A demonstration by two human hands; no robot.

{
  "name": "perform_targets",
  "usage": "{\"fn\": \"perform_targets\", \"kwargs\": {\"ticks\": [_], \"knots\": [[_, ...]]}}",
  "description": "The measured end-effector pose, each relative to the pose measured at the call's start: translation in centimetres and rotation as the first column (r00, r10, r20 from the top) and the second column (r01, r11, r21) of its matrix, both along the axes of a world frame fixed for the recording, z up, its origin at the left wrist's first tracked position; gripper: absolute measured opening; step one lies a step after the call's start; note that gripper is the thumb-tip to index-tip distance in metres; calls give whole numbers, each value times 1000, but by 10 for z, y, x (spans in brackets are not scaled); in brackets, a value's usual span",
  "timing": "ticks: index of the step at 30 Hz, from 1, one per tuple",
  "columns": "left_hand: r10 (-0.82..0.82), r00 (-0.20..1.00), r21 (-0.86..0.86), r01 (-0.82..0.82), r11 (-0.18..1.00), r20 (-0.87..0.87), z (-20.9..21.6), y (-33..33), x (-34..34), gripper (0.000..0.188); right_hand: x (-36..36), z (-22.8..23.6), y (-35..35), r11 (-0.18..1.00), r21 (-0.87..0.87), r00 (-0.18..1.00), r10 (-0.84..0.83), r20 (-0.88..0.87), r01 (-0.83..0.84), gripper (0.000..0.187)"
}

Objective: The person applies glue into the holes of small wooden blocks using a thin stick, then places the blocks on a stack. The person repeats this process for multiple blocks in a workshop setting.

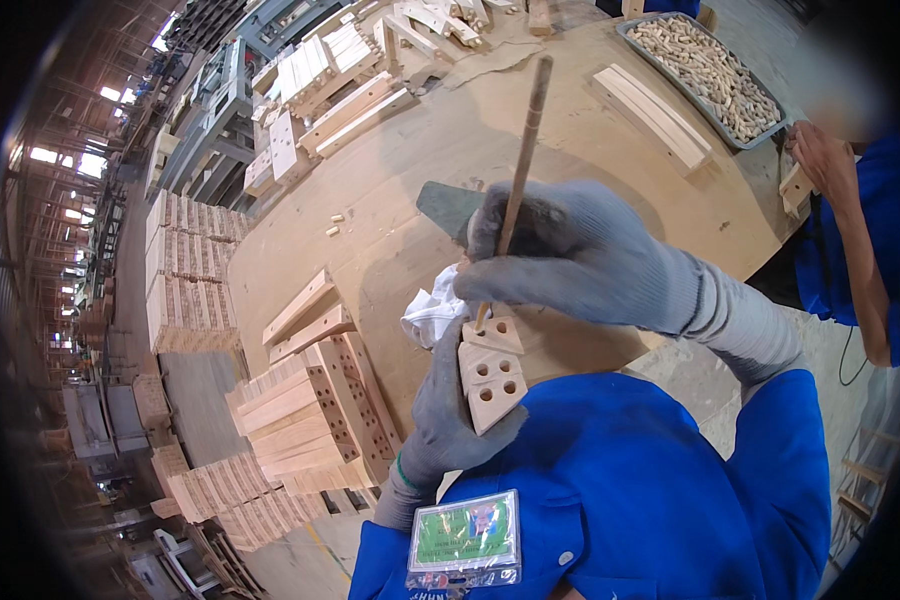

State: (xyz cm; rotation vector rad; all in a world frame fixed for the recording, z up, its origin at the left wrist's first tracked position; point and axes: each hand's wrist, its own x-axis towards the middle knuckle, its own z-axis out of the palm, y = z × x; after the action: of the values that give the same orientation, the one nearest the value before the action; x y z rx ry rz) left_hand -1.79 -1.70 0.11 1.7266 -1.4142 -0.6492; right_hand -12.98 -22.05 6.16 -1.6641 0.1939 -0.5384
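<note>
Drilled wood (492, 372): pale, smooth, angular ends pierced by round holes; in the left hand, below the right.
Left hand (445, 408): grey knit glove, grasping the drilled wood, fingers pointing away from the body.
Right hand (580, 258): grey glove, darkened at the fingers, pinching the stick; forearm slanting in from the right.
Stick (531, 125): thin, brown, tilted; lower tip at a hole, depth unclear.
Cloth (433, 308): white, crumpled, just beyond the left hand.
</note>
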Motion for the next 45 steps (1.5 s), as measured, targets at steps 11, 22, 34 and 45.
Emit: {"fn": "perform_targets", "kwargs": {"ticks": [11, 22, 34, 45], "knots": [[10, 999, -35, -9, 999, 42, 3, 3, 5, 99, -4, 10, -4, 969, 247, 999, -22, -24, 27, 23], [2, 997, -21, 0, 1000, 79, 2, 3, 7, 100, -11, 9, -4, 995, 86, 994, 48, -94, -40, 16], [53, 996, 5, -54, 999, 73, 4, 2, 8, 101, -8, 5, -8, 991, 121, 995, -38, -89, 49, 27], [42, 991, 23, -46, 999, 128, 1, -3, 8, 93, -2, 9, 5, 962, 262, 974, 135, -184, -84, 16]]}}
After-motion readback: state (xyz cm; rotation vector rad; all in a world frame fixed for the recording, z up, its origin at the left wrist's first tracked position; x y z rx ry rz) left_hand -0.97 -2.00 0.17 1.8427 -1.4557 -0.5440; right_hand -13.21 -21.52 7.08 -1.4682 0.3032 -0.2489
